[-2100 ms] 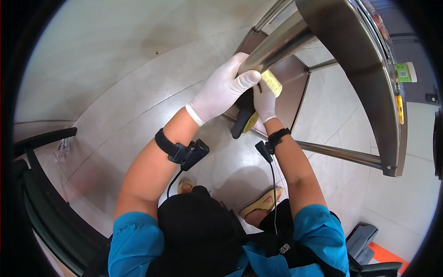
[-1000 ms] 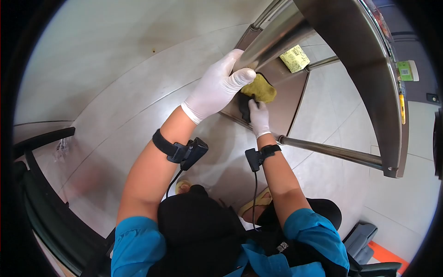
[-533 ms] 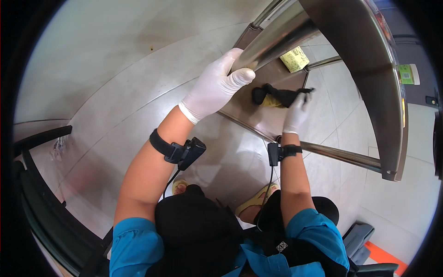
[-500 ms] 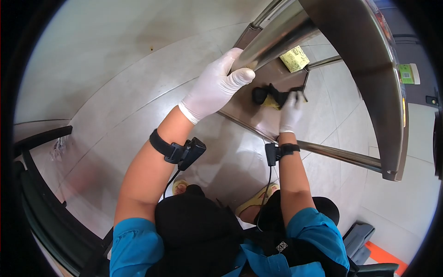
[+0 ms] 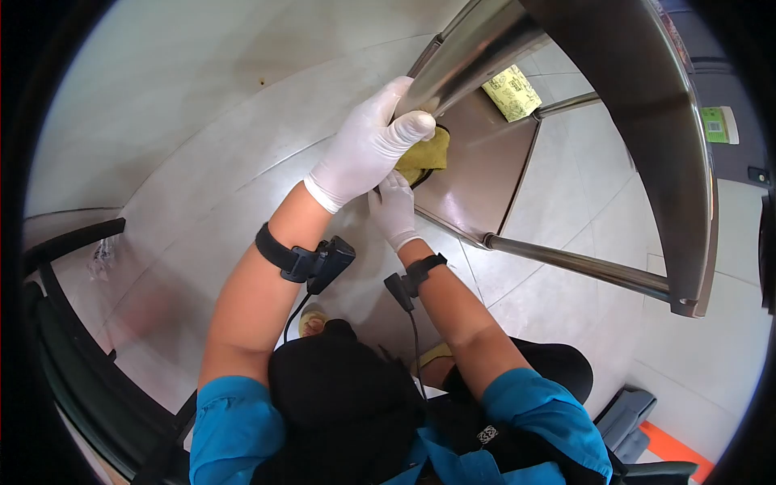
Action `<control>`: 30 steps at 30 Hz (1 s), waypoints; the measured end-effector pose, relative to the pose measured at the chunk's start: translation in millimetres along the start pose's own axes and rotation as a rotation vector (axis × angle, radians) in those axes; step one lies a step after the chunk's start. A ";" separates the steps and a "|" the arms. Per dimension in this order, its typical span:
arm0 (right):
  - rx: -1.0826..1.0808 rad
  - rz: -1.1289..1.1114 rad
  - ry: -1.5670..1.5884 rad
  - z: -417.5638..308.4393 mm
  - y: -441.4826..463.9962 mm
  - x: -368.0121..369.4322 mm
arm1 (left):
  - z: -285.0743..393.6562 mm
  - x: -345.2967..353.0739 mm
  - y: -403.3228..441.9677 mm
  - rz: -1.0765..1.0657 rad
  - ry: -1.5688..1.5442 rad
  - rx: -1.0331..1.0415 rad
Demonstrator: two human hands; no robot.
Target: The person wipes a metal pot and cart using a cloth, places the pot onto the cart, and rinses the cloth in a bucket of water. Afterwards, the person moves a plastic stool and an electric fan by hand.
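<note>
My left hand (image 5: 372, 145), in a white glove, is closed around the end of a thick shiny metal tube (image 5: 477, 61) of a metal frame. Below and just right of it, my right hand (image 5: 394, 208), also gloved, presses a yellow cloth (image 5: 427, 155) with dark edging. That cloth lies at the near left side of a brown lower shelf (image 5: 477, 174). Part of the cloth and some right fingertips are hidden behind my left hand. A yellow patterned packet (image 5: 512, 93) rests at the shelf's far corner.
A thin metal rail (image 5: 578, 263) runs right from the shelf to a broad curved metal panel (image 5: 647, 105). A green-labelled container (image 5: 718, 125) is at the far right. Black chair parts (image 5: 89, 356) stand on the left, and a grey object (image 5: 626, 420) lies lower right.
My right hand has swept left across the shelf with the cloth, from its right side to beneath my left hand. More of the cloth's yellow face shows. My left hand keeps its grip.
</note>
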State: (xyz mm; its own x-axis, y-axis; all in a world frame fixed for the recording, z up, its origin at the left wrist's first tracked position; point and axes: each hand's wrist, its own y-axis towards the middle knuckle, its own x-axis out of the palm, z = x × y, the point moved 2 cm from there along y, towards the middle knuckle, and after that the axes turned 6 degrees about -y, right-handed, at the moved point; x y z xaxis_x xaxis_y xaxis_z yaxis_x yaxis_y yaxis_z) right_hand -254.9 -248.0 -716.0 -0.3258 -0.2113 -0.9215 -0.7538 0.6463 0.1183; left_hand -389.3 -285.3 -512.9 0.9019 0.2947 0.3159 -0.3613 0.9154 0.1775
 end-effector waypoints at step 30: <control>-0.153 -0.154 -0.201 20.7 2.4 -35.0 | -5.4 -0.3 0.9 0.028 0.205 0.072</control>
State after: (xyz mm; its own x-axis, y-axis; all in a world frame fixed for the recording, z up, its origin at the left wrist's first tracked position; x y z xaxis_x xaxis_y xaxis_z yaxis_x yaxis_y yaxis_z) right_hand -233.4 -223.8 -691.1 -0.0933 -0.1389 -0.9859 -0.8679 0.4966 0.0122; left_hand -388.7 -283.1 -517.8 0.9178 0.3762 0.1269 -0.3964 0.8862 0.2400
